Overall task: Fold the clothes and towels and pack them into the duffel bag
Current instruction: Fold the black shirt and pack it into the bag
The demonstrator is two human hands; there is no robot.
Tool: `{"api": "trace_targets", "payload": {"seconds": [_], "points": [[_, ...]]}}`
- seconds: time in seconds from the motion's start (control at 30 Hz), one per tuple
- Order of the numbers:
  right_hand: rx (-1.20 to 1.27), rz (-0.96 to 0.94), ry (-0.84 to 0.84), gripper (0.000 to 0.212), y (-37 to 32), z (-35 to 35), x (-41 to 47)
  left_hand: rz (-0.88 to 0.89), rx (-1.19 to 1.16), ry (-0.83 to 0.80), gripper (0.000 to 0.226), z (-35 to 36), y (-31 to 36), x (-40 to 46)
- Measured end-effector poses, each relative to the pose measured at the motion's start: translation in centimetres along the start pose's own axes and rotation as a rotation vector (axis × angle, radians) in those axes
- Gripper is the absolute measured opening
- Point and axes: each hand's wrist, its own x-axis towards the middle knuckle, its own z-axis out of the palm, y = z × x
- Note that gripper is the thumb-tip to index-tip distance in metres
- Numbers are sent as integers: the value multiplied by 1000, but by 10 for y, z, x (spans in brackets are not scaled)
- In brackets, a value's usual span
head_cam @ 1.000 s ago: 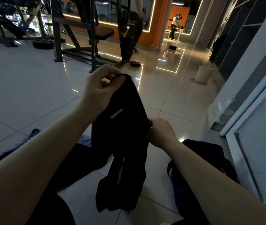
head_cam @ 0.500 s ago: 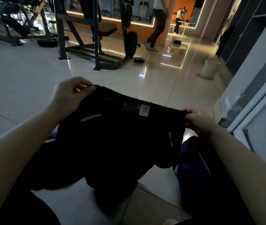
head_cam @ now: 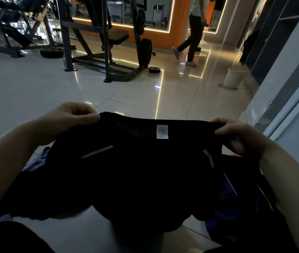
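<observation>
Your left hand and right hand each pinch a top corner of the black garment, stretched left-to-right between them, label edge uppermost, its body hanging below.

glossy tiled floor, duffel bag (dark), bucket

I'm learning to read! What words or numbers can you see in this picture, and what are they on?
Small white sewn-in tag at the top edge of the black fabric garment: rows of print, too small and blurred to read.
Two pale grey stripes on the garment: plain marks, no letters.
No other words, numbers or signs can be read.
</observation>
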Motion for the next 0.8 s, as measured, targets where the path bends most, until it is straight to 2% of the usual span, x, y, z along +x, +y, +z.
{"api": "trace_targets", "payload": {"seconds": [0.03,0.13,0.2,0.23,0.27,0.33,0.37,0.43,0.53,0.6,0.7,0.73,0.8], "points": [[32,16,46,12,0,2,-1,-14,-1,-18,71,2,2,-1],[-87,36,181,32,-7,11,-3,-33,10,56,63,4,5,-2],[-214,11,262,26,-11,17,-4,-16,-5,160,28,6,8,-4],[-346,3,309,21,-11,20,-5,-10,0,242,13,8,7,-3],[-552,-5,356,16,-10,20,-5,0,44,334,9,11,4,0],[-1004,-15,456,14,-7,18,-4,37,296,514,7,17,-4,6],[-1101,-43,514,17,-6,18,-4,50,459,580,4,20,-6,8],[-1053,-130,632,18,-11,25,-3,16,664,636,10,20,-9,10],[-924,-175,693,20,-15,28,-3,-123,736,640,29,16,-11,12],[-957,-126,680,36,-13,31,-3,-152,684,643,31,16,-14,14],[-1059,-79,687,58,-9,30,-3,-163,304,604,28,21,-17,15],[-1092,-83,703,64,-8,29,-2,-154,259,592,27,20,-18,15],[-1123,-118,742,66,-9,25,-4,-112,473,590,28,17,-20,17]]}}
